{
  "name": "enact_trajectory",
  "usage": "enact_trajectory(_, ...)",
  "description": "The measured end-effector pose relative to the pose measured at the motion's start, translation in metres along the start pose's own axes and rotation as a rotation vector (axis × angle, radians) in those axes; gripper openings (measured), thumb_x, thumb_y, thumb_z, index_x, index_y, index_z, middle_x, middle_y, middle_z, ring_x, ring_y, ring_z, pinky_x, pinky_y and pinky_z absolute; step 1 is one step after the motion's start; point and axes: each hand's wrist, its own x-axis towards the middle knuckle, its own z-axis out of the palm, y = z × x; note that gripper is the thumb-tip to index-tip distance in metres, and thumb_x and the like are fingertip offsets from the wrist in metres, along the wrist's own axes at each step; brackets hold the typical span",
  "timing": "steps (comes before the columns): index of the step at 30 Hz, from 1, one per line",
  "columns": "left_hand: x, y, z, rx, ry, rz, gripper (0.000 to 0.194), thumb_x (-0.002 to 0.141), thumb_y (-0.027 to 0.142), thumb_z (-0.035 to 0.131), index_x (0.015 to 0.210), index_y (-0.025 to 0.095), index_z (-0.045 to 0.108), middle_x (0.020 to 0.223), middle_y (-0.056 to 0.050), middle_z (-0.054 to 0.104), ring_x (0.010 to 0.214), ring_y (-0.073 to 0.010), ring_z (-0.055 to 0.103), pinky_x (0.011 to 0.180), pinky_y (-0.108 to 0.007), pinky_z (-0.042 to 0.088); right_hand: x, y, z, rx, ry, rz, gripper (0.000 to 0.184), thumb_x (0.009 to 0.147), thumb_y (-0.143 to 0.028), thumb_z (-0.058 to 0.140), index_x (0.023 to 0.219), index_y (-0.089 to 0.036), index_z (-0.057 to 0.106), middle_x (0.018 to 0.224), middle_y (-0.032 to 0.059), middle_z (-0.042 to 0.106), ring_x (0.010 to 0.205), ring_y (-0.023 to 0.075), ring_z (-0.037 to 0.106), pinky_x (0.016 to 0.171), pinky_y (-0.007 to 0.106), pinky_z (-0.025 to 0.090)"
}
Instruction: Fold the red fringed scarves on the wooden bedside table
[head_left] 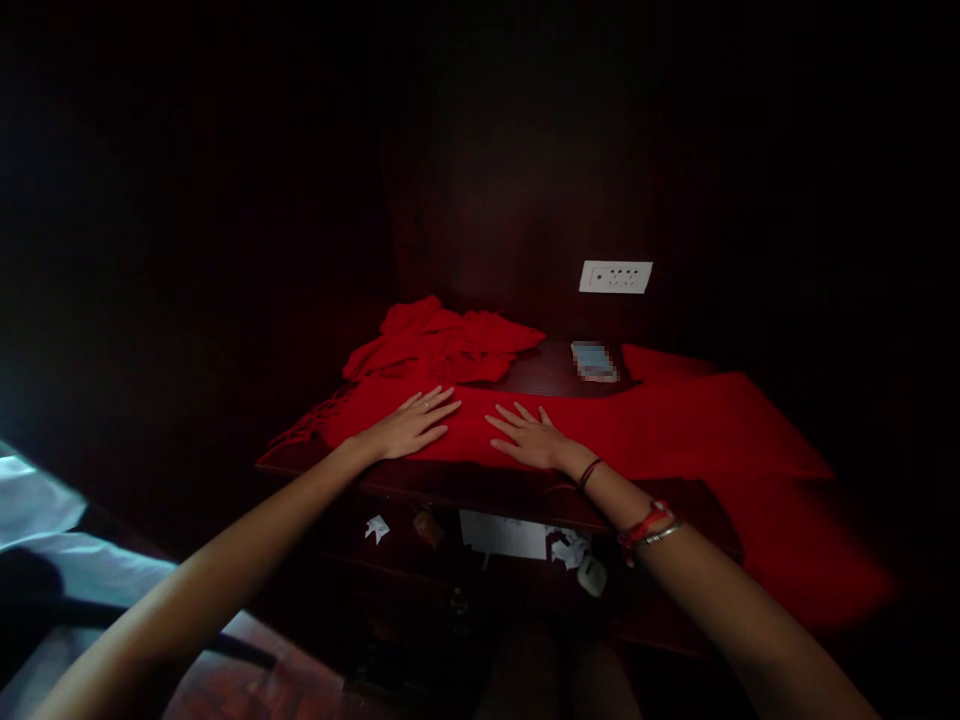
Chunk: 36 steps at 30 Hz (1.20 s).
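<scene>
A long red cloth with a fringed left end, like a scarf (675, 430), lies spread along the dark tabletop and hangs over its right side. My left hand (411, 425) rests flat on the cloth near the fringed end, fingers spread, a ring on one finger. Flat on the same strip, a little to the right, lies my right hand (525, 437), its fingers also apart. Neither hand grips anything. Behind my left hand sits a crumpled heap of red fabric (442, 335); whether it joins the flat strip I cannot tell.
A blurred phone-like object (594, 361) lies on bare dark tabletop (536, 368) at the back. A white socket plate (616, 277) is on the wall. The open shelf below holds a paper sheet (502, 534), crumpled paper (377, 528) and a small white case (592, 575).
</scene>
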Motion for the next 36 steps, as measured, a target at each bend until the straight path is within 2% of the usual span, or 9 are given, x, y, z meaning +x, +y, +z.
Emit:
enact_trajectory(3,0.009,0.011,0.005,-0.043,-0.096,0.032,0.047,0.084,0.045,0.020,0.127,0.030,0.012,0.135,0.000,0.008,0.122,-0.0189,0.007,0.097,-0.038,0.012,-0.006,0.008,-0.002,-0.006,-0.023,0.016,0.060,0.074,-0.062,0.013,0.127,-0.034,0.012,0.136,-0.0005,0.008,0.121,0.0274,0.001,0.091,0.056,-0.001)
enact_trajectory(6,0.010,0.006,0.012,-0.055,-0.146,0.044,0.046,0.084,0.046,0.019,0.127,0.030,0.013,0.135,0.000,0.009,0.122,-0.0183,0.007,0.097,-0.038,0.012,-0.020,0.024,-0.003,-0.026,-0.006,0.077,0.060,0.075,-0.061,0.012,0.127,-0.033,0.012,0.136,0.0004,0.008,0.122,0.0262,0.002,0.092,0.053,0.003)
enact_trajectory(10,0.009,0.003,0.010,-0.068,-0.163,0.035,0.048,0.084,0.047,0.019,0.127,0.030,0.013,0.135,-0.002,0.009,0.122,-0.0188,0.007,0.096,-0.039,0.011,-0.035,0.042,-0.009,-0.026,-0.019,0.139,0.061,0.074,-0.061,0.010,0.128,-0.031,0.012,0.136,0.0008,0.007,0.122,0.0254,0.002,0.093,0.051,0.004)
enact_trajectory(16,0.030,0.033,-0.003,-0.078,-0.072,0.082,0.047,0.082,0.050,0.019,0.126,0.033,0.016,0.135,0.002,0.008,0.122,-0.0188,0.004,0.097,-0.039,0.007,-0.016,0.037,-0.016,0.009,0.037,0.189,0.063,0.073,-0.063,0.006,0.128,-0.033,0.009,0.136,-0.0019,0.003,0.122,0.0255,-0.003,0.093,0.052,-0.001)
enact_trajectory(21,0.045,0.032,0.010,-0.101,-0.154,-0.125,0.054,0.078,0.056,0.022,0.127,0.032,0.017,0.135,-0.002,0.008,0.121,-0.0283,0.004,0.094,-0.044,0.012,-0.010,0.049,-0.008,-0.013,0.015,0.274,0.065,0.071,-0.065,0.008,0.128,-0.032,0.013,0.136,0.0001,0.006,0.122,0.0261,0.001,0.093,0.051,0.003)
enact_trajectory(27,0.044,0.025,0.015,-0.116,-0.155,-0.150,0.056,0.077,0.057,0.024,0.126,0.032,0.019,0.135,-0.002,0.010,0.120,-0.0298,0.005,0.094,-0.044,0.013,-0.030,0.065,-0.012,-0.029,0.029,0.416,0.067,0.073,-0.063,0.009,0.129,-0.027,0.012,0.136,0.0040,0.004,0.122,0.0253,0.001,0.094,0.049,0.005)
enact_trajectory(31,0.041,0.023,0.018,-0.081,-0.040,-0.125,0.054,0.077,0.057,0.025,0.125,0.033,0.020,0.136,-0.002,0.007,0.121,-0.0295,0.003,0.094,-0.047,0.011,-0.043,0.047,-0.013,-0.028,0.118,0.288,0.064,0.073,-0.063,0.009,0.128,-0.030,0.011,0.136,0.0007,0.003,0.122,0.0247,-0.003,0.093,0.052,0.003)
enact_trajectory(34,0.031,0.024,0.015,-0.047,0.028,-0.066,0.052,0.079,0.054,0.026,0.125,0.031,0.024,0.136,-0.003,0.009,0.121,-0.0296,0.004,0.093,-0.047,0.013,-0.051,0.037,-0.006,-0.025,0.080,0.212,0.063,0.073,-0.063,0.009,0.128,-0.032,0.013,0.136,0.0001,0.008,0.122,0.0244,0.002,0.093,0.052,0.004)
enact_trajectory(36,0.022,0.029,0.008,-0.040,0.030,0.029,0.050,0.079,0.050,0.029,0.124,0.028,0.028,0.133,-0.005,0.016,0.120,-0.0278,0.012,0.093,-0.043,0.018,-0.054,0.035,-0.002,-0.022,0.065,0.218,0.062,0.074,-0.062,0.009,0.127,-0.031,0.015,0.135,0.0007,0.011,0.122,0.0243,0.005,0.093,0.052,0.005)
